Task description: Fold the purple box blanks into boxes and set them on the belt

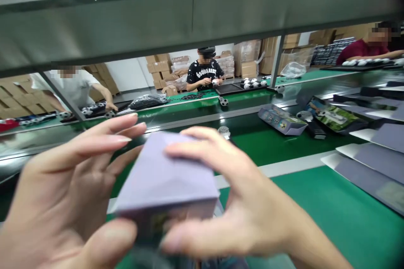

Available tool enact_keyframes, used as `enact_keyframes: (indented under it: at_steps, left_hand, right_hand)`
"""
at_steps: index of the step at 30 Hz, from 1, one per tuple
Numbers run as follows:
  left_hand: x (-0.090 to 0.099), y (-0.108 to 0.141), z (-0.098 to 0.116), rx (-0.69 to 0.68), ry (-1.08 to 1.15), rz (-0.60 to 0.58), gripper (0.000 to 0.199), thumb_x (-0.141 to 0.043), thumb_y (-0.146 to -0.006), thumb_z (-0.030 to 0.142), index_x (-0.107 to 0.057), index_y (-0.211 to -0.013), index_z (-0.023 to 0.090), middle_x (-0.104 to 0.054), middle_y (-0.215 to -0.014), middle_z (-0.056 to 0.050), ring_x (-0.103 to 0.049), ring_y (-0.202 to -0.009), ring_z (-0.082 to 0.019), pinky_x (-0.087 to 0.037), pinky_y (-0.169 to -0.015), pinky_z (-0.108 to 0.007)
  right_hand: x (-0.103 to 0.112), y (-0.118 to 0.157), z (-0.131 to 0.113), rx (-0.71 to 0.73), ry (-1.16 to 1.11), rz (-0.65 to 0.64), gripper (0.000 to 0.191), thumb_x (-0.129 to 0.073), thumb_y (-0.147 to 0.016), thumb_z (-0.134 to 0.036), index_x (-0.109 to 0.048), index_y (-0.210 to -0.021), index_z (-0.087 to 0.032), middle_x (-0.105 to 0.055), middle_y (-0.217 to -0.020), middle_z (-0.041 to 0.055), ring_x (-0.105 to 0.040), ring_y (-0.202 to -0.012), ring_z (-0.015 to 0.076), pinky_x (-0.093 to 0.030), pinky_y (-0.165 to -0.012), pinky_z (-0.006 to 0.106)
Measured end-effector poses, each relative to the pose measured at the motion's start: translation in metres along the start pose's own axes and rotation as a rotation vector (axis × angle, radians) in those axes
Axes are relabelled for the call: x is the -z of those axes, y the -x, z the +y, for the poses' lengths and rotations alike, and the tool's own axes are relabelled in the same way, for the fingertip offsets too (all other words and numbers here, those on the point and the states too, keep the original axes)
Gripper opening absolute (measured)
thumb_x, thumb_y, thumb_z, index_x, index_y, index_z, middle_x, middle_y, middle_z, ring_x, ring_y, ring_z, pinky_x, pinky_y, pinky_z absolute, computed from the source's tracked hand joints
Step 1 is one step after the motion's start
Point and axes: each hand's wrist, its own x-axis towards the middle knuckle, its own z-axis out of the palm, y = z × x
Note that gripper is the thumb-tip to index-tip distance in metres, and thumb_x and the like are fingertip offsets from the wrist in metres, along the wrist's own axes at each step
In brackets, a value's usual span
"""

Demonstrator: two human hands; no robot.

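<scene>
A light purple cardboard box [170, 176] is in front of me, its lavender end panel facing up and its printed side blurred below. My right hand [252, 201] grips it from the right, fingers across the top and thumb on the near printed side. On the left, my left hand [63, 197] curves around the box's edge with fingers spread. Its thumb is by the near left corner; whether it presses on the box I cannot tell. Below the box, more printed packaging [221, 262] shows partly, mostly hidden by my hands.
Flat purple cartons [375, 168] are stacked at right on the green work surface [303, 201]. A printed box [282, 119] and an opened package [334, 113] lie on the belt beyond. Small soccer-ball items [224, 101] sit farther off. Several people work opposite; a metal shelf [189, 21] hangs overhead.
</scene>
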Motion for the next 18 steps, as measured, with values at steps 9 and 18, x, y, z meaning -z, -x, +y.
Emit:
enact_keyframes:
  at_steps: [9, 18]
  left_hand:
    - [-0.017, 0.002, -0.032, 0.298, -0.403, -0.769, 0.065, -0.043, -0.086, 0.078, -0.047, -0.140, 0.041, -0.047, -0.146, 0.005, -0.052, -0.131, -0.025, -0.054, -0.103, -0.033]
    - [-0.059, -0.008, -0.079, 0.600, -0.581, -0.971, 0.060, -0.054, -0.095, 0.053, -0.046, -0.144, 0.019, -0.053, -0.137, -0.014, -0.051, -0.129, -0.032, -0.043, -0.110, -0.053]
  right_hand:
    - [0.010, 0.013, 0.077, -0.673, 0.833, 0.087, 0.090, -0.064, -0.092, -0.020, -0.003, -0.157, -0.017, -0.025, -0.155, 0.0178, -0.021, -0.148, 0.0317, -0.031, -0.121, 0.047]
    - [-0.026, 0.016, 0.071, -0.926, 0.678, -0.475, 0.031, -0.057, -0.097, -0.039, -0.070, -0.100, -0.011, -0.070, -0.103, 0.0144, -0.066, -0.104, 0.0310, -0.054, -0.092, 0.050]
